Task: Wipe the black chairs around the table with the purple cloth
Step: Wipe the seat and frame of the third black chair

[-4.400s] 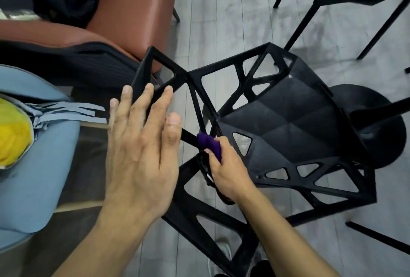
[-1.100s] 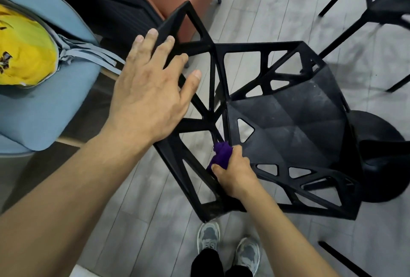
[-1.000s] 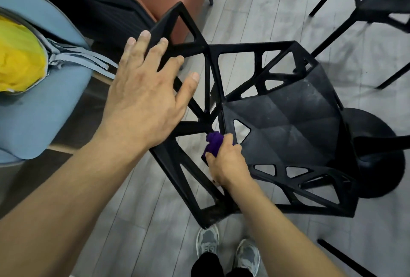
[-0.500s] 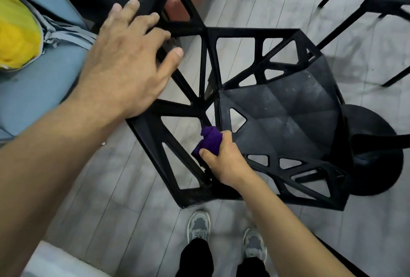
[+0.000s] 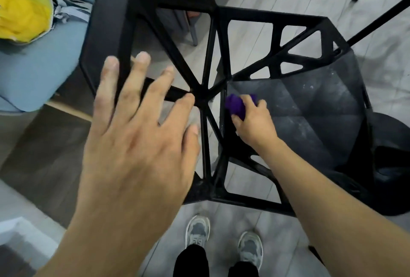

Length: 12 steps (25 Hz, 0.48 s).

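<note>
Bunching the purple cloth (image 5: 236, 105) in our right hand (image 5: 255, 124), fingers curled round it, we press it on the dusty seat of the black chair (image 5: 310, 108), at the corner beside the backrest's struts. Our left hand (image 5: 137, 139) lies flat, fingers straight and spread, over those struts, with a blue cushion (image 5: 40, 72) further left.

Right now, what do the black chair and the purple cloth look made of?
Black chair: likely moulded plastic, matte, one-piece faceted seat and struts, dusty pale smears. Purple cloth: soft fabric, bunched in the right hand; weave too blurred to tell.
</note>
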Each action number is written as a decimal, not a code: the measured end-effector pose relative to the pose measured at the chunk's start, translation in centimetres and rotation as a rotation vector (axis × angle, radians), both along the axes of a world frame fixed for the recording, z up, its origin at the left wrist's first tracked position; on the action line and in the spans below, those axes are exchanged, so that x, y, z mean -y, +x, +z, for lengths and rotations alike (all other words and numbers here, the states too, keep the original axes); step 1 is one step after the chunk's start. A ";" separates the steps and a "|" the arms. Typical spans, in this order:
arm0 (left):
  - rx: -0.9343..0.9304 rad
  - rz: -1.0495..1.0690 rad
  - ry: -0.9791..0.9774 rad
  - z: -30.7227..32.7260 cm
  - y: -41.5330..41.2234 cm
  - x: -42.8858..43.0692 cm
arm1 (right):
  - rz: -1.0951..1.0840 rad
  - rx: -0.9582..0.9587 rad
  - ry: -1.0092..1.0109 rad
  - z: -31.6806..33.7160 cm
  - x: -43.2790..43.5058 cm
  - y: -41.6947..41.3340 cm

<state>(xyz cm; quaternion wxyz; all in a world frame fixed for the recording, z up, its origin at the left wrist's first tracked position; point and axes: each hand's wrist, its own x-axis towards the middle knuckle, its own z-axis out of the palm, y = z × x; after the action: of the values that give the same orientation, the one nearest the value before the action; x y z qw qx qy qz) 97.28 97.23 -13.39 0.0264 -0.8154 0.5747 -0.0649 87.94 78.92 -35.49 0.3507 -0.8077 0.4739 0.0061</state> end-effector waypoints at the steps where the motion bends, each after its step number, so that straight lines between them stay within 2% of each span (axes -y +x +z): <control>1: -0.014 0.038 -0.035 -0.4 -0.4 -0.7 | 0.138 -0.054 -0.110 -1.0 0.4 1.2; 3: -0.029 0.137 -0.096 -0.7 -0.9 -1.0 | 0.388 -0.211 -0.311 -2.9 0.7 3.4; 5: -0.032 0.193 -0.138 -1.0 -1.2 -0.4 | 0.516 -0.338 -0.369 -3.4 1.0 5.2; 10: 0.013 0.251 -0.116 -1.0 -1.0 -0.1 | 0.838 -0.562 -0.121 -0.7 1.8 6.0; 12: -0.004 0.274 -0.112 -0.9 -1.1 -0.1 | 0.926 -0.618 -0.085 -0.3 2.0 5.7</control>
<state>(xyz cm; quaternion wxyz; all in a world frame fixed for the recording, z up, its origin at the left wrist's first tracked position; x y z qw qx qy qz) 96.14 97.32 -14.31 -0.0120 -0.8864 0.4537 -0.0910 93.68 76.95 -35.81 0.1234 -0.9056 0.1500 0.3771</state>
